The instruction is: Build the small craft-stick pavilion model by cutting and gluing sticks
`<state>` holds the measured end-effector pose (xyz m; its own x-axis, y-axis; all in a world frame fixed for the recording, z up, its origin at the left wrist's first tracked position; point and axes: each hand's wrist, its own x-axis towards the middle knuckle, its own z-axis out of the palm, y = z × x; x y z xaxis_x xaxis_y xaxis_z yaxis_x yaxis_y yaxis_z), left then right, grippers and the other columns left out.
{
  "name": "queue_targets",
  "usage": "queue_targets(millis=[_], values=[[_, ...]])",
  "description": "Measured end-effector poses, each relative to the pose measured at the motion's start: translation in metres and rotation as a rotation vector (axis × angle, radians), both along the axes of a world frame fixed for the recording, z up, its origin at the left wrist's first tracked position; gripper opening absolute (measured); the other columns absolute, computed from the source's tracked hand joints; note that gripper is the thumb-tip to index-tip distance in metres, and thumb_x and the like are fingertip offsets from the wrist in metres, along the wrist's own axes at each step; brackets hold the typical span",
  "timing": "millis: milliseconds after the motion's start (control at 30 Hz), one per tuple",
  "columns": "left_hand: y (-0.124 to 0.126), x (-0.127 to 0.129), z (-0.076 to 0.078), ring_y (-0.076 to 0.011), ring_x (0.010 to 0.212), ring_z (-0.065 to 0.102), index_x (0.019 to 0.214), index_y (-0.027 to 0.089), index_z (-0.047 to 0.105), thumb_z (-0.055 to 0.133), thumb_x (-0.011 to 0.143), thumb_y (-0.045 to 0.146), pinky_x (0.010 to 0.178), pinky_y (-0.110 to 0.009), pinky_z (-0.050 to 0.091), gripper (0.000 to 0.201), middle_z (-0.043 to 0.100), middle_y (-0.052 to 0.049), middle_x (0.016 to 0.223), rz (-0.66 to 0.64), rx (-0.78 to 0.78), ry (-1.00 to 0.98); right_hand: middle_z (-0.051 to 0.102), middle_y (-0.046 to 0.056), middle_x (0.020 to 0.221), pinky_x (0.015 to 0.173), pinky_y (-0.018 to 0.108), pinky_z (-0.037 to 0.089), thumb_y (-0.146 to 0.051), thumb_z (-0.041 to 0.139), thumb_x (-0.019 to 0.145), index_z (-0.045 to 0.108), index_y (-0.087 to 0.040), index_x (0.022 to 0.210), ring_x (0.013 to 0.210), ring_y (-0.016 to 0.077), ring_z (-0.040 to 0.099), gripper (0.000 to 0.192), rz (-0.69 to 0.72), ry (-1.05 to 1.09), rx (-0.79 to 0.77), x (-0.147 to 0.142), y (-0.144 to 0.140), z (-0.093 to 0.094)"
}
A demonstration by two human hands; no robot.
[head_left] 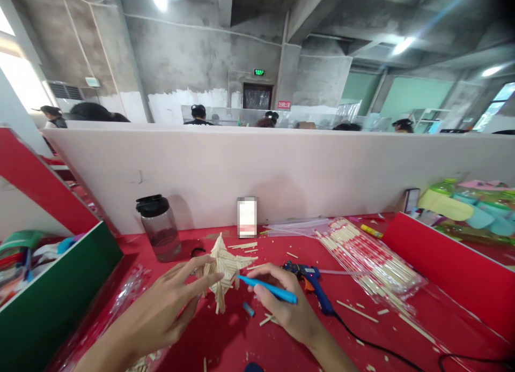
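Both our hands sit low and close to us over the red tabletop (225,340). Our left hand (161,307) is spread open, and its fingertips (213,278) touch the side of a stick model (225,267), steadying it without closing around it. That model is made of pale wooden sticks glued together, and it stands near the middle of the tabletop, just in front of us. Our right hand (281,302) is curled around a blue pen (267,289), and the pen's tip points left, right up against the model. A small blue cap (248,309) lies on the tabletop between our hands. Just beside our right hand rests a blue glue gun (311,283), and its black cord (382,350) runs off toward the right. Loose bits of stick lie scattered all around. Farther right is a big pack of sticks (370,259) in clear wrap. A dark bottle (160,228) with a black lid stands behind the model to the left, by a pale wall (281,168). A phone (247,217) leans on that wall. On the left we see a green box (52,297), and on the right a red box (442,270). Other people sit behind the wall, far away.
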<state>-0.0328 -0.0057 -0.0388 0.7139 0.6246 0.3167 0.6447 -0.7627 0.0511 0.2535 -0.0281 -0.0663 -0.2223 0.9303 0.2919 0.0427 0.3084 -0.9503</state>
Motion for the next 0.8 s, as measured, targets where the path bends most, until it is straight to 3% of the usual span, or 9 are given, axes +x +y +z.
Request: queue_targets(millis=[233, 600, 800], values=[[0.0001, 0.0010, 0.0011, -0.0305, 0.129, 0.059, 0.147, 0.036, 0.048, 0.041, 0.091, 0.008, 0.094, -0.040, 0.060, 0.063, 0.050, -0.009, 0.151, 0.003, -0.010, -0.001, 0.074, 0.005, 0.089, 0.062, 0.024, 0.053, -0.046, 0.064, 0.093, 0.072, -0.019, 0.105, 0.076, 0.0167, 0.068, 0.030, -0.008, -0.029, -0.022, 0.0024, -0.0004, -0.0004], [-0.0015, 0.0020, 0.0023, -0.0291, 0.131, 0.057, 0.146, 0.033, 0.046, 0.039, 0.091, 0.006, 0.097, -0.040, 0.057, 0.061, 0.048, -0.011, 0.150, -0.003, -0.016, 0.001, 0.074, 0.006, 0.091, 0.070, 0.028, 0.056, -0.040, 0.063, 0.093, 0.071, -0.019, 0.103, 0.082, 0.0188, 0.070, 0.024, 0.025, -0.023, -0.026, 0.0009, -0.0016, -0.0033], [-0.0033, 0.0051, 0.0072, -0.0309, 0.127, 0.059, 0.141, 0.033, 0.051, 0.041, 0.090, 0.005, 0.094, -0.044, 0.059, 0.059, 0.045, -0.011, 0.151, 0.007, -0.084, 0.025, 0.073, 0.003, 0.086, 0.066, 0.026, 0.053, -0.037, 0.062, 0.093, 0.071, -0.019, 0.101, 0.074, 0.0159, 0.066, 0.021, 0.044, -0.097, -0.016, -0.0063, -0.0040, -0.0013]])
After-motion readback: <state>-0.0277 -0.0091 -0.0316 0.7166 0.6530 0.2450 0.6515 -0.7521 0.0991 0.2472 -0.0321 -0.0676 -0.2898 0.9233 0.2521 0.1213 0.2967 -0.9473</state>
